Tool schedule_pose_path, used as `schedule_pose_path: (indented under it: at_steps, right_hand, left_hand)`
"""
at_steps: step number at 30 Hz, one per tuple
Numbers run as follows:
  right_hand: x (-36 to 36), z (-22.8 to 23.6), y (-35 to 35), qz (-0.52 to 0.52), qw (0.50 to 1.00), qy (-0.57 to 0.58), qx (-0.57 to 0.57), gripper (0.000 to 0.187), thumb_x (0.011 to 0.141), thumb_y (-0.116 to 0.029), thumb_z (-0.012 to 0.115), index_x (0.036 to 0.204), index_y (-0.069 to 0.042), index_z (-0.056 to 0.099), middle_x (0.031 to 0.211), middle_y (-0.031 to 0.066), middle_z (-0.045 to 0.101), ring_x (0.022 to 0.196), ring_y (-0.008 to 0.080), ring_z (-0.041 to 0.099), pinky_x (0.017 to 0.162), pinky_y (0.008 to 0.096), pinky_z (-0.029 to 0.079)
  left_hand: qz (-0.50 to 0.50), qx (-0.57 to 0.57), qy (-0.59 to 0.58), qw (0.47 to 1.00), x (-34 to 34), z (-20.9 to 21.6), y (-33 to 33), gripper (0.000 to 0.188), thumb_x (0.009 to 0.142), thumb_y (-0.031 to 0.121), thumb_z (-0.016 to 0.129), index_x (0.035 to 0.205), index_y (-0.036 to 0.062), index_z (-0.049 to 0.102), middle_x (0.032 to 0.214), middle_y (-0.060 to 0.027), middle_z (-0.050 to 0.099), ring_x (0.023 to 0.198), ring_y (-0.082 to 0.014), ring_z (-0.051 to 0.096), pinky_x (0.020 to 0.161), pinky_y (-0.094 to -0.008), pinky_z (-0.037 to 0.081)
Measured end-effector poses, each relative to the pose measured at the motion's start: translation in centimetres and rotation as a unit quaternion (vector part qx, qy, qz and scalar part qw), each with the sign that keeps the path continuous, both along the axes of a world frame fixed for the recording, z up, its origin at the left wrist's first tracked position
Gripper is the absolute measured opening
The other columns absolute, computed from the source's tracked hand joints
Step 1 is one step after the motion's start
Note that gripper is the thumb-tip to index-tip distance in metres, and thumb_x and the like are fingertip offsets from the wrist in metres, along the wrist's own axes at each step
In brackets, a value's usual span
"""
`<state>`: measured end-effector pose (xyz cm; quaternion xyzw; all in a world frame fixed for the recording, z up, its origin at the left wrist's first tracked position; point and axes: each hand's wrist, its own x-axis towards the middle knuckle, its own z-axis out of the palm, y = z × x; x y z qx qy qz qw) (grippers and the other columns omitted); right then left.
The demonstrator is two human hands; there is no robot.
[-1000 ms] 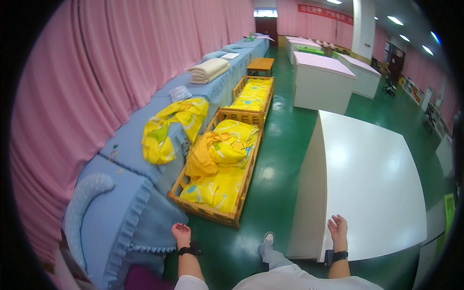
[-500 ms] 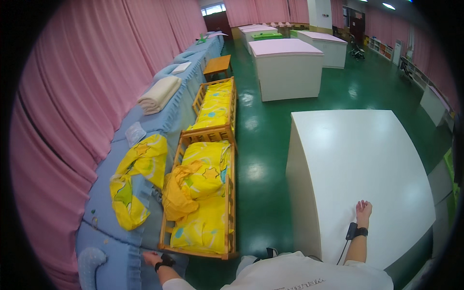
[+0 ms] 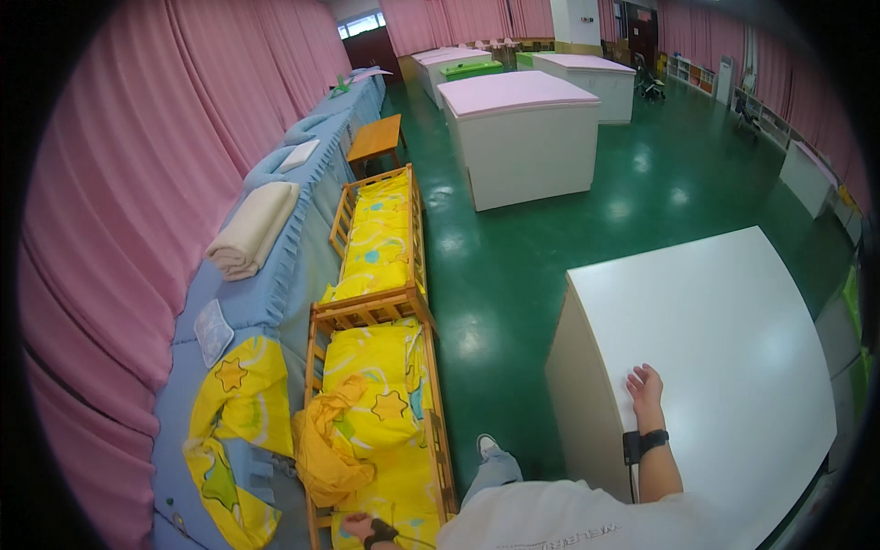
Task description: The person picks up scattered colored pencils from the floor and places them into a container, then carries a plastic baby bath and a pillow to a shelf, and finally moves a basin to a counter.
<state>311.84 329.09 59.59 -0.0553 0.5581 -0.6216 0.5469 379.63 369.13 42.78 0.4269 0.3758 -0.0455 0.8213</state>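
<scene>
My left hand point(image 3: 358, 525) hangs over the near end of a wooden cot point(image 3: 441, 446), its fingers loosely curled and nothing seen in them. Beneath it lies yellow patterned bedding point(image 3: 368, 365) with stars, and a crumpled orange-yellow cloth point(image 3: 332, 458) rests on the cot's left side. My right hand point(image 3: 644, 385) is above the left edge of a white table point(image 3: 724, 348), empty, with its fingers apart and slightly bent. A black band with a small box is on each wrist or forearm, plainer on the right.
Left of the cot, a blue-covered bench point(image 3: 240, 299) carries a yellow star-patterned cloth point(image 3: 253, 385), a white pad point(image 3: 214, 332) and a folded cream blanket point(image 3: 255, 229). A second cot point(image 3: 418, 225) and a small wooden table point(image 3: 376, 139) stand beyond. Green floor point(image 3: 486, 367) runs between cots and tables.
My body has moved and the view has shifted. My left hand has gone from beside the bench to over the cot's near end. My right hand is nearer the white table's left edge.
</scene>
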Motion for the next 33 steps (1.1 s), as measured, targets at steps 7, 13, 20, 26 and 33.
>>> schedule_pose_path:
  at_steps: [7, 13, 20, 26, 33]
  right_hand:
    - [7.1, 4.5, -17.2, -0.02, 0.994, -0.084, -0.063, 0.033, 0.087, -0.023, 0.053, 0.116, -0.008, 0.051, 0.105, 0.0071, 0.059, 0.088, 0.0229, 0.058, 0.075, 0.0348, 0.049]
    - [9.9, 4.0, -29.2, -0.05, 0.984, -0.155, -0.068, 0.023, 0.085, -0.023, 0.055, 0.104, -0.01, 0.057, 0.1, 0.0044, 0.062, 0.086, 0.0212, 0.06, 0.075, 0.0342, 0.05]
    - [7.1, 0.9, -44.9, -0.143, 0.955, -0.246, -0.083, 0.014, 0.084, -0.02, 0.055, 0.091, -0.009, 0.061, 0.095, 0.0041, 0.065, 0.087, 0.0214, 0.061, 0.077, 0.0342, 0.051]
    - [8.3, 1.5, -60.3, -0.083, 0.964, -0.231, -0.103, 0.019, 0.085, -0.025, 0.053, 0.093, -0.01, 0.061, 0.099, 0.004, 0.064, 0.091, 0.0218, 0.06, 0.08, 0.0355, 0.05]
    - [19.6, 4.0, -74.9, 0.069, 0.967, -0.244, -0.025, 0.028, 0.087, -0.03, 0.048, 0.103, -0.009, 0.059, 0.111, 0.0076, 0.062, 0.108, 0.0278, 0.055, 0.098, 0.0474, 0.038]
  left_hand:
    - [-0.276, -0.167, 0.012, 0.947, 0.8, 7.6, -36.7, 0.014, 0.088, 0.022, 0.052, 0.08, 0.0126, 0.046, 0.071, -0.0001, 0.044, 0.055, -0.0135, 0.039, 0.05, -0.026, 0.036]
    - [-0.35, -0.129, -0.014, 0.928, 0.1, 14.1, -59.0, 0.014, 0.083, 0.027, 0.058, 0.088, 0.0149, 0.056, 0.074, 0.0005, 0.051, 0.061, -0.0165, 0.047, 0.056, -0.0296, 0.042]
    - [-0.287, -0.162, 0.047, 0.943, 0.3, 13.8, -73.8, 0.028, 0.083, 0.041, 0.058, 0.086, 0.0136, 0.057, 0.073, 0.0004, 0.053, 0.06, -0.0164, 0.049, 0.056, -0.0313, 0.042]
    - [-0.324, -0.16, -0.003, 0.932, 0.7, 19.3, -86.8, 0.027, 0.086, 0.04, 0.055, 0.085, 0.0128, 0.058, 0.069, 0.0012, 0.055, 0.057, -0.0161, 0.048, 0.054, -0.0307, 0.041]
    - [-0.271, -0.18, 0.04, 0.945, 1.2, 18.5, -97.7, 0.027, 0.086, 0.039, 0.056, 0.085, 0.0127, 0.058, 0.073, 0.0015, 0.058, 0.062, -0.0154, 0.051, 0.056, -0.0314, 0.041]
